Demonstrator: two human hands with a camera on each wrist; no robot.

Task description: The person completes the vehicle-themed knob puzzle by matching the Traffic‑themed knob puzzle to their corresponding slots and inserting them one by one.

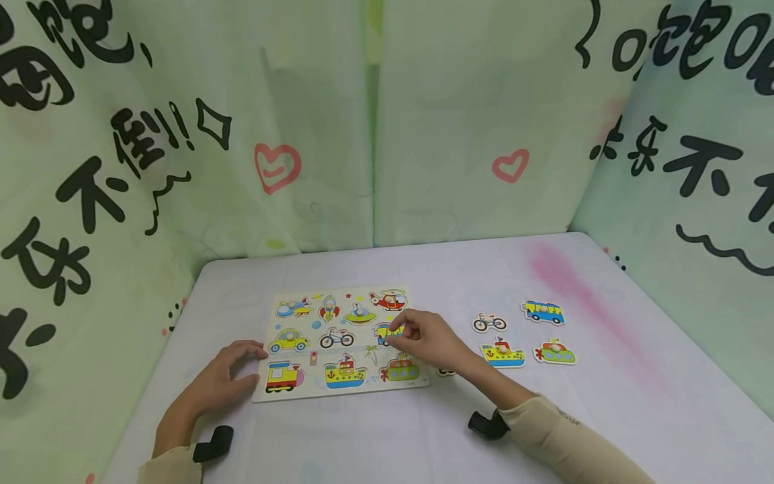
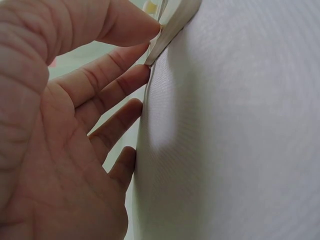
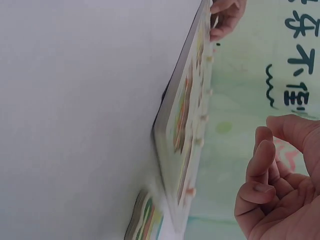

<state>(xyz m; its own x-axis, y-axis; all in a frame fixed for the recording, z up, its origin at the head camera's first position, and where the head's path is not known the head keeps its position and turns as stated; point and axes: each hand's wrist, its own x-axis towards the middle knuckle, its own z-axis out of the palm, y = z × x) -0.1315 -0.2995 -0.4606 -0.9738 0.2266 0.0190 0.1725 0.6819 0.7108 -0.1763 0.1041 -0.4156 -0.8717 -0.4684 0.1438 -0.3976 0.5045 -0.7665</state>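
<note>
A white puzzle board [image 1: 290, 393] with vehicle pictures and small knobs lies flat. At its left edge is my left hand [image 1: 226, 376], thumb and index fingertips touching the side; in the left wrist view, its other fingers [image 2: 117, 130] extend nearly straight. My right hand [image 1: 426, 336] hovers over the board's right side, partly covering the bus picture [image 1: 381, 331]. In the right wrist view, its thumb and index fingertips come close together above the board, with nothing visible between them, and the other fingers curl loosely.
Right of the board lie a loose bicycle piece [image 1: 489, 323], bus piece [image 1: 543, 312], ship piece [image 1: 503, 353] and submarine piece [image 1: 554, 352]. Another piece [image 1: 446, 372] is mostly hidden under my right wrist. Printed curtains [image 1: 435, 202] stand behind the white table [image 1: 338, 444].
</note>
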